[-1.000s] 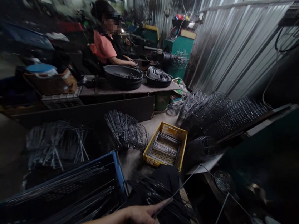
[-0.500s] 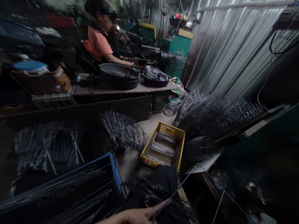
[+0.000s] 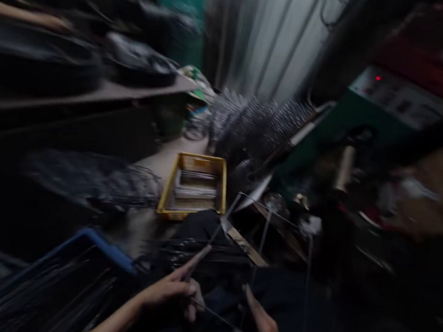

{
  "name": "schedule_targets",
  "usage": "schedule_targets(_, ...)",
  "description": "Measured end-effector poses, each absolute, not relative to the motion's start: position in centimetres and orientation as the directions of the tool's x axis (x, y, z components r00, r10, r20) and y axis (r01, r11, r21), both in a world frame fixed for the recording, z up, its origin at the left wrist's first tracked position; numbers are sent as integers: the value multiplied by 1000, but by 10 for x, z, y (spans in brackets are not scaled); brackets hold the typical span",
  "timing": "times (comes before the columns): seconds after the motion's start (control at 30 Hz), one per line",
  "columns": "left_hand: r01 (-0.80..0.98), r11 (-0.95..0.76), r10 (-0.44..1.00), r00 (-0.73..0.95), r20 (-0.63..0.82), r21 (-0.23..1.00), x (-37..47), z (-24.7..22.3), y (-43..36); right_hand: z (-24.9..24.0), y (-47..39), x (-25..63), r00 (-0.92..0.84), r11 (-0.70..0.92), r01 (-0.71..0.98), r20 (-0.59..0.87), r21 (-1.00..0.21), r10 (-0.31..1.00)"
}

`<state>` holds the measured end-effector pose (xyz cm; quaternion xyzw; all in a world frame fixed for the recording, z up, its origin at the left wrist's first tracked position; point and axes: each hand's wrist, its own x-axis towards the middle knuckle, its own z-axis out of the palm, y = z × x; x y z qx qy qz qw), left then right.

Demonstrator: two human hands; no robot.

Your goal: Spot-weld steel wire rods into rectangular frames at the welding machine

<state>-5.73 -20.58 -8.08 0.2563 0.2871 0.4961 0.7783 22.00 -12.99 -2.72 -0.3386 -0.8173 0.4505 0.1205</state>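
Observation:
A thin bent wire frame [image 3: 266, 230] stands up from low in the view, its top bar slanting down to the right. My left hand [image 3: 178, 286] is closed on the frame's left side, with the index finger stretched along the wire. To its right, my right hand [image 3: 262, 330] is beside the frame's lower part, thumb and fingers apart. Blur hides whether that hand touches the wire. Dark wires lie across the lap behind my left hand.
A yellow crate [image 3: 165, 194] holding metal rods stands ahead. At lower left is a blue crate [image 3: 110, 252] with wires. Wire racks [image 3: 250, 121] lean near the metal wall. A person's hand [image 3: 52, 22] is at upper left; a green machine [image 3: 329, 130] stands right.
The view has swung right and down, so the yellow crate appears farther left. My right hand has come into view beside the wire frame, while my left hand still holds the frame.

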Motion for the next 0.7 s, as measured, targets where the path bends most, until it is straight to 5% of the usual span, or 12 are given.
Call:
schedule_targets(0.13, -513, 419, 904, 317, -288, 749, -60, -50, -201, -10, -148, 239, -642, 224, 505, -189, -834, 743)
schedule_targets(0.7, -439, 468, 883, 213, -417, 767, -30, -19, -194, 11, -146, 256, -610, 249, 506, -139, -826, 780)
